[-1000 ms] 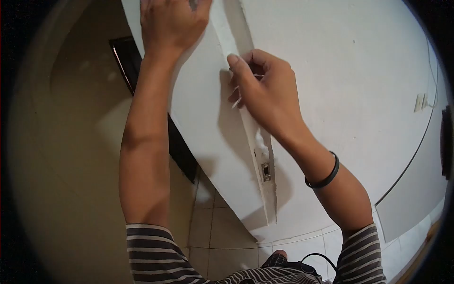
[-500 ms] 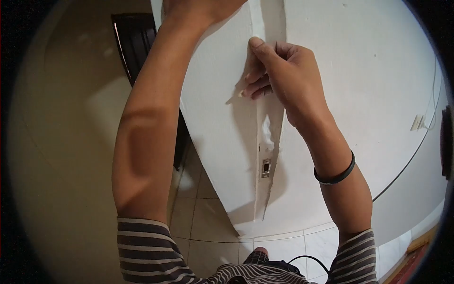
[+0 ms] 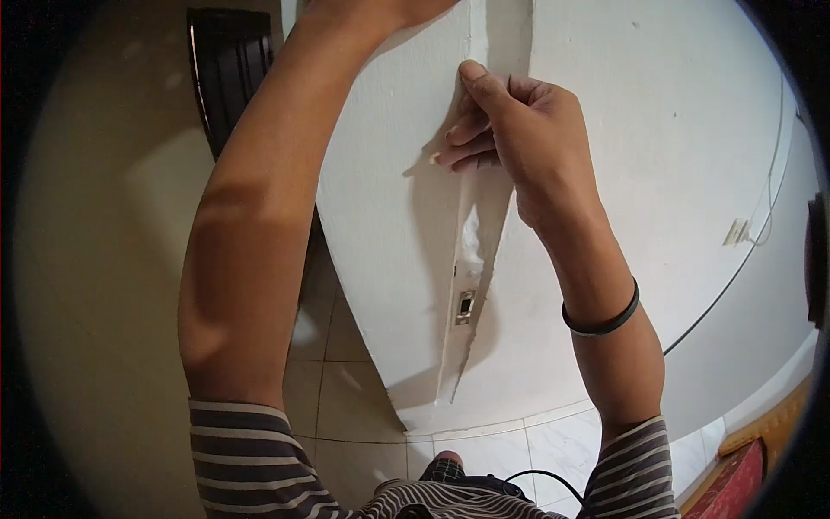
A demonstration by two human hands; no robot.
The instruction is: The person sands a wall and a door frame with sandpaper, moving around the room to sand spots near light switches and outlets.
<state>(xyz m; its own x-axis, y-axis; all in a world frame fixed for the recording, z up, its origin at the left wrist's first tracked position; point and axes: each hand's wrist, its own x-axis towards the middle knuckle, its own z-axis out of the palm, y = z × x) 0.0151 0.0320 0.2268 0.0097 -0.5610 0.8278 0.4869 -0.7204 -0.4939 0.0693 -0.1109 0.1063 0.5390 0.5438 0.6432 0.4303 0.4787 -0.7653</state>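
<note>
My right hand (image 3: pixel 527 130) is raised at the white door frame (image 3: pixel 501 35), its thumb and index finger pressed together over the edge strip. The other fingers curl loosely beside the wall, and whatever the pinch holds is too small to make out. Only the lower part of my left hand (image 3: pixel 415 9) shows at the top edge; its fingers are out of frame. Below my right hand, a metal strike plate (image 3: pixel 465 307) with a dark slot is set in the frame, under a rough whitish patch (image 3: pixel 471 238).
A dark panelled piece (image 3: pixel 232 73) stands at the upper left. On the right wall are a socket with a plug (image 3: pixel 736 232) and a dark cable (image 3: pixel 713 303). Floor tiles (image 3: pixel 354 402) lie below, with a red cushion (image 3: pixel 735 484) on a wooden seat at the lower right.
The view has shifted slightly, so the strike plate, socket and forearms appear farther left. My right hand keeps the same pinched pose at the frame.
</note>
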